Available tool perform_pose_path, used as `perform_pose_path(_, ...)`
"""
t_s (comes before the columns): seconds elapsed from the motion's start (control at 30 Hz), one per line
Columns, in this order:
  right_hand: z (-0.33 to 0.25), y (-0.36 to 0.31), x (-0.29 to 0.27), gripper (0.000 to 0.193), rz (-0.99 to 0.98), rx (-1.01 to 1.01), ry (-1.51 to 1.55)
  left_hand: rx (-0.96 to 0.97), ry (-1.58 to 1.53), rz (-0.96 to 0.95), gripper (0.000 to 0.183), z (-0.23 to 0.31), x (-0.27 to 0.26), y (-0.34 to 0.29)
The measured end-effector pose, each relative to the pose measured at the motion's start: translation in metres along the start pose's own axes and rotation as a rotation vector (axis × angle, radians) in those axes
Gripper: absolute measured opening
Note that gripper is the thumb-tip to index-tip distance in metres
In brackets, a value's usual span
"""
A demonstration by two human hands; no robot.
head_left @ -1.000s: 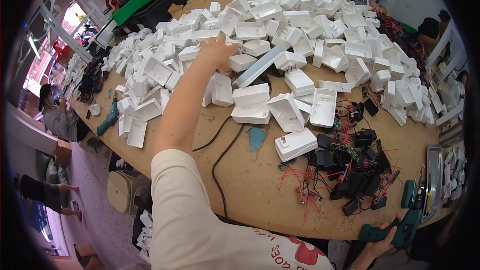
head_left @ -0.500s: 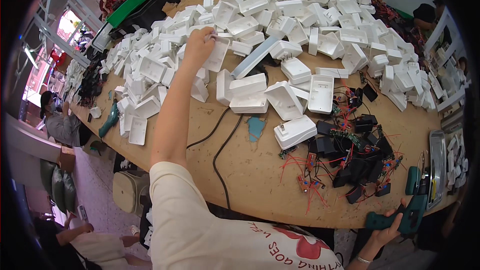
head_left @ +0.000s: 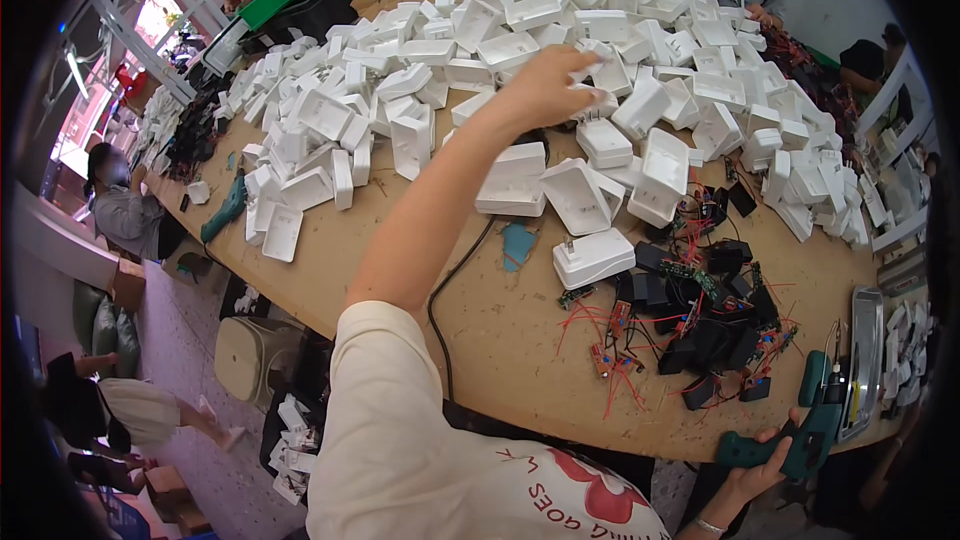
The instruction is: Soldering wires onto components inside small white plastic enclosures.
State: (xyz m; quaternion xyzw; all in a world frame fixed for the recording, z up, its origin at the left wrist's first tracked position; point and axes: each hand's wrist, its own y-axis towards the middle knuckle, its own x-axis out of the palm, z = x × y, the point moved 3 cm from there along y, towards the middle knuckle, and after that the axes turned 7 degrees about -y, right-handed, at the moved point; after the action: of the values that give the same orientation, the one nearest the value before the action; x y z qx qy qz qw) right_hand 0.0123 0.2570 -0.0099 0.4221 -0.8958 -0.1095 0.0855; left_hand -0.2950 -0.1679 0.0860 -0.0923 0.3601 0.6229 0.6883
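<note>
Left hand point(head_left: 545, 92) has moved rightward, fingers spread, seemingly reaching among white plastic boxes point(head_left: 604, 143), needing a pinch; right hand point(head_left: 762, 472) clasps green pistol-shaped power tool point(head_left: 818, 438).

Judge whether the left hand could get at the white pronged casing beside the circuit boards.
Probably yes: nothing lies on the white pronged casing, and bare tabletop borders its left side, though the left hand is at the casing pile farther out.

Brightly and evenly lit across the table point(head_left: 510, 340), with soft shadows under the white housings point(head_left: 596, 257). Blown out pinkish at the bright opening point(head_left: 157, 12) on the left, near a glowing tube light point(head_left: 75, 76). Bowed toward the rim, black at both sides, hazy in the distance.
</note>
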Motion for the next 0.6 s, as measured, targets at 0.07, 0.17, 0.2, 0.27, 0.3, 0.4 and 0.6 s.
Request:
perform_pose_path(0.07, 0.001, -0.001, -0.003, 0.035, 0.005, 0.015, -0.012, -0.038, 0.05, 0.025, 0.06, -0.023, -0.028, -0.015)
perform_pose_path(0.17, -0.001, -0.001, 0.001, 0.035, 0.015, 0.015, -0.023, -0.23, 0.413, -0.282, 0.08, -0.064, -0.063, -0.056)
perform_pose_path(0.2, -0.002, 0.0, 0.001, 0.035, 0.017, 0.022, -0.025, -0.232, 0.415, -0.289, 0.08, -0.068, -0.063, -0.062)
perform_pose_path(0.27, -0.003, 0.002, 0.002, 0.035, 0.023, 0.031, -0.026, -0.327, 0.611, -0.331, 0.091, -0.07, -0.065, -0.074)
perform_pose_path(0.3, -0.001, 0.002, 0.0, 0.035, 0.024, 0.038, -0.027, -0.329, 0.613, -0.337, 0.091, -0.067, -0.065, -0.075)
perform_pose_path(0.4, 0.001, 0.004, -0.006, 0.034, 0.008, 0.027, 0.004, -0.304, 0.792, -0.479, 0.093, -0.062, -0.06, -0.07)
perform_pose_path(0.6, 0.002, 0.001, 0.003, 0.034, -0.079, -0.028, 0.11, -0.659, 0.892, -0.497, 0.068, -0.091, -0.062, -0.062)
